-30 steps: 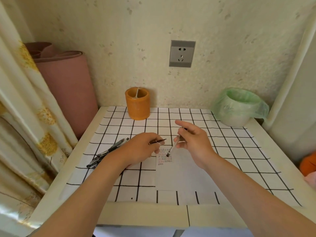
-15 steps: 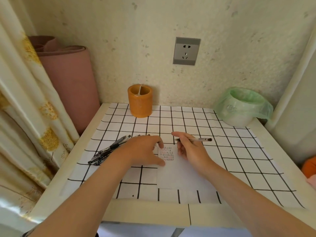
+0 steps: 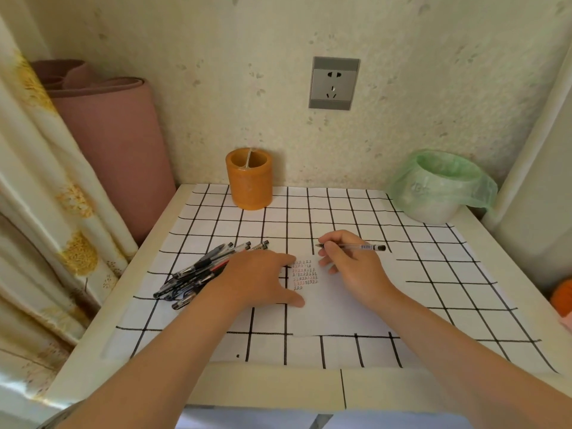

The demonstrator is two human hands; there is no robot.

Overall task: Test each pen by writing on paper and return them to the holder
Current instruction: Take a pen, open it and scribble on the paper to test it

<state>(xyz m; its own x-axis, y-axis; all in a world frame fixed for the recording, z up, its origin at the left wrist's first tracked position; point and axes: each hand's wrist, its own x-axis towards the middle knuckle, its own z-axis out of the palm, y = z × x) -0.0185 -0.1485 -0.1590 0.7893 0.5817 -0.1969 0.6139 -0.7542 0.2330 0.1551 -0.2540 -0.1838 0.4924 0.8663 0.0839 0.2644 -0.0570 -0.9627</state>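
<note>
Hands meet over the paper (image 3: pixel 334 308): the right hand (image 3: pixel 353 267) pinches a clear pen (image 3: pixel 356 247) lying level above the scribbles, while the left hand (image 3: pixel 260 280) presses flat, fingers spread. Loose pens (image 3: pixel 198 274) lie left; the orange holder (image 3: pixel 249 181) stands behind on the surface (image 3: pixel 272 387).

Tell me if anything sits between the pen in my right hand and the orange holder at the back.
Nothing visible does. The pen in the right hand lies over the paper, and only bare grid cloth lies between it and the orange holder. The pile of pens sits off to the left.
</note>
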